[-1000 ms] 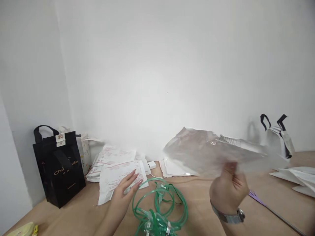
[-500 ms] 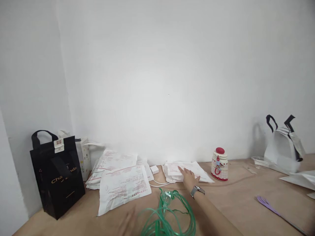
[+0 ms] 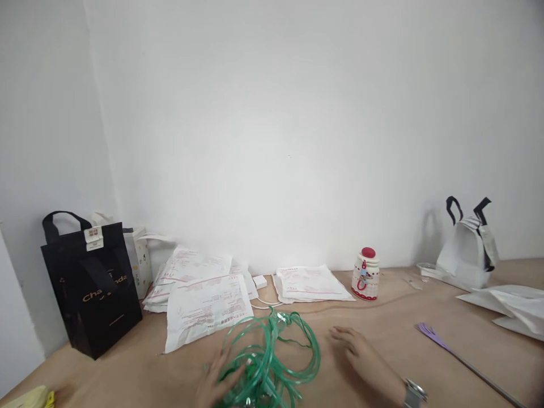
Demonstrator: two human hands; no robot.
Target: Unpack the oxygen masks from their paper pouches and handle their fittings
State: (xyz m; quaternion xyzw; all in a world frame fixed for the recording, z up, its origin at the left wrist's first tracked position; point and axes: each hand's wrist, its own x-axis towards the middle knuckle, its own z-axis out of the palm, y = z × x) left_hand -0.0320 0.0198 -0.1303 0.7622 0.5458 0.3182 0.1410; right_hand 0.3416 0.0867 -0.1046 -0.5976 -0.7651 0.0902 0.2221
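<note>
A coiled bundle of green clear tubing (image 3: pixel 314 360) lies on the table in front of me, with a clear plastic part at its top. My left hand (image 3: pixel 219 377), a little blurred, is at the left side of the bundle with its fingers apart; whether it touches the tubing I cannot tell. To the right of the coil, apart from it, my right hand (image 3: pixel 361 354) hovers low over the table, fingers stretched out and holding nothing. Behind it, flat white packets with red print (image 3: pixel 312 283) rest by the wall.
More white printed packets (image 3: pixel 208 309) are piled at left, beside a black bag (image 3: pixel 91 289). A white jar with a red lid (image 3: pixel 365 277) stands right of centre. At far right are a white bag (image 3: pixel 463 255), white sheets (image 3: pixel 514 306) and a purple-tipped stick (image 3: pixel 463 360).
My right hand has left the white packets and drawn back toward me, empty. My left hand has come further into view beside the green tubing. The view has shifted slightly.
</note>
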